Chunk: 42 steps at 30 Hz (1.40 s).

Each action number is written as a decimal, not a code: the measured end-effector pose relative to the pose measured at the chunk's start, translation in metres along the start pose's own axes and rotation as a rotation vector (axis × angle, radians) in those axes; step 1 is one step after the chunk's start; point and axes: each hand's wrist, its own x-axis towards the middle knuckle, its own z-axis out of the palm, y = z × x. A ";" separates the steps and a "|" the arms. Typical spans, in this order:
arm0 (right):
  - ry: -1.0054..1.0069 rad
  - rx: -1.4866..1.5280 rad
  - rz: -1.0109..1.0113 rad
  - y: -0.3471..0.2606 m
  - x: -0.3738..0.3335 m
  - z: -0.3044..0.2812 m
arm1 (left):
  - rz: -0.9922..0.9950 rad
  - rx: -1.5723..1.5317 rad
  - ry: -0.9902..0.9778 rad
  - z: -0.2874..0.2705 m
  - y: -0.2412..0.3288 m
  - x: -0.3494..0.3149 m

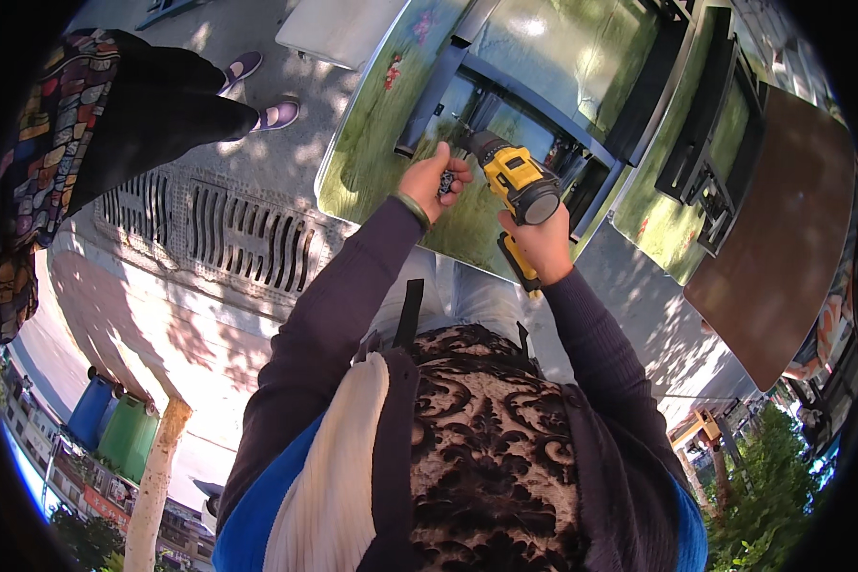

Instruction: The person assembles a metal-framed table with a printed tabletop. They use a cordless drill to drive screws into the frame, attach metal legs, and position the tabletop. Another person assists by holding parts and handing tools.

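Note:
My right hand point(543, 246) grips a yellow and black cordless drill point(513, 176) by its handle. The drill's nose points up and left, toward a dark grey metal frame point(534, 103) on a green, painted-looking tabletop point(372, 172). Whether the bit touches the frame is hard to see. My left hand point(434, 183), a bracelet at its wrist, is just left of the drill. Its fingers curl around small dark metal pieces point(446, 181), too small to name surely. Both hands are over the tabletop's near part.
At the right lie another green panel with a dark frame point(682, 191) and a brown board point(782, 219). A pale board point(338, 29) is beyond the tabletop. A person in dark trousers point(172, 100) stands at the left, by a floor grate point(248, 234).

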 end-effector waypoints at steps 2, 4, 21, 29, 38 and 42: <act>0.010 -0.042 0.006 0.007 0.020 0.010 | -0.015 -0.006 0.026 -0.009 -0.008 -0.004; -0.018 -0.092 0.027 0.009 0.033 0.013 | -0.030 -0.022 0.045 -0.025 -0.013 -0.009; -0.116 -0.288 0.050 -0.015 0.071 0.018 | 0.093 0.227 -0.214 0.033 0.034 -0.055; -0.148 -0.407 0.050 -0.044 0.088 0.020 | 0.392 0.492 0.045 0.062 0.046 -0.058; -0.185 -0.500 0.072 -0.047 0.095 0.021 | 0.393 0.493 0.145 0.058 0.038 -0.056; -0.202 -0.554 0.047 -0.050 0.097 0.022 | 0.372 0.486 0.147 0.051 0.035 -0.055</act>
